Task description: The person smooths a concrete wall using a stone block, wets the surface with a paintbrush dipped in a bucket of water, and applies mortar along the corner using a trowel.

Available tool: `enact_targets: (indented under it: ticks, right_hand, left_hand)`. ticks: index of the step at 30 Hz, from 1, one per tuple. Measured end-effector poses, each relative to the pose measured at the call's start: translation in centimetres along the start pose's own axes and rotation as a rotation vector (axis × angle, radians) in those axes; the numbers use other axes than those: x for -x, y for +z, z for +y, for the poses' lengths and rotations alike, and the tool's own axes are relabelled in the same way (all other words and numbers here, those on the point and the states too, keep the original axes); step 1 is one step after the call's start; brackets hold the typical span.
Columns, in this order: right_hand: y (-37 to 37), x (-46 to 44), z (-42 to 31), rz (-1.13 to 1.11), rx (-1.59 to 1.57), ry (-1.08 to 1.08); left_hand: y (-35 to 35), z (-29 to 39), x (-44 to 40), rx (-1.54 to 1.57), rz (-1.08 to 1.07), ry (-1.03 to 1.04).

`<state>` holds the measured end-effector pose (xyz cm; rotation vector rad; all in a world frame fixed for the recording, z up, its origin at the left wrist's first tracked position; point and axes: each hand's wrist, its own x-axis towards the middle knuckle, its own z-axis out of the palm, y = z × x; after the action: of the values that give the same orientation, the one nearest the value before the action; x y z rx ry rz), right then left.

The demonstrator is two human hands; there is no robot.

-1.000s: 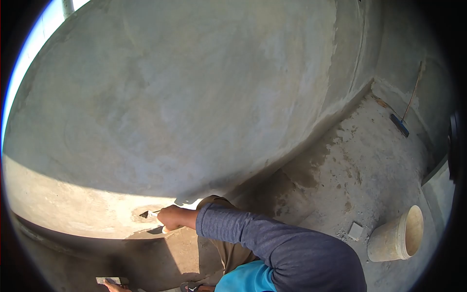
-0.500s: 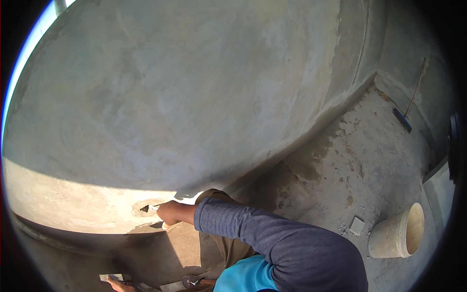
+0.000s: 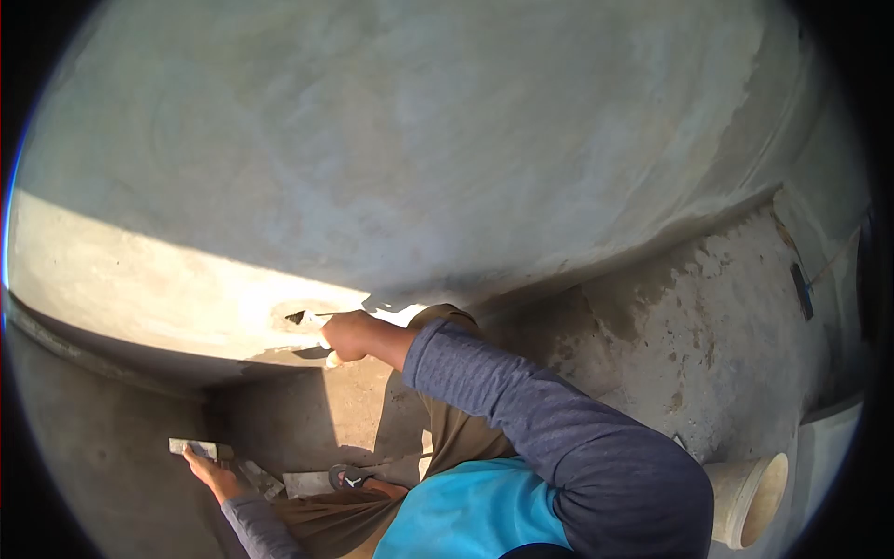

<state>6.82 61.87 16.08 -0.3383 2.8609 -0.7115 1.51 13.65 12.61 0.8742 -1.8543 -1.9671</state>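
My right hand is closed around what looks like a small trowel, its blade glaring in the sun and its shape hard to make out. It is held against the sunlit lower part of the plastered wall. Just left of the fingers is a dark triangular spot within a damp-looking patch; whether it is a hole or part of the blade I cannot tell. Low on the left, my left hand grips a flat, pale rectangular float, apart from the wall.
A whitish bucket stands on the rough concrete floor at right, partly behind my arm. A blue-headed broom leans farther back. Near my sandalled foot lie flat pale pieces. A ledge runs along the wall's base.
My view has shifted, so the wall patch and both hands sit higher in view. My right hand stays by the dark spot. More of my left forearm shows, still with the float.
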Motion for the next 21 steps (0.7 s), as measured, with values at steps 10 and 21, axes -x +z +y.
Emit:
enact_targets:
  ticks: [10, 21]
  right_hand:
    - [-1.7, 0.2, -0.8, -0.067, -0.157, 0.001]
    - [0.3, -1.9, 0.7, -0.072, -0.183, -0.097]
  left_hand:
    - [0.8, 4.5, 5.0, 0.26, 0.112, 0.109]
    - [-3.0, 8.0, 6.5, 0.879, -0.067, 0.226]
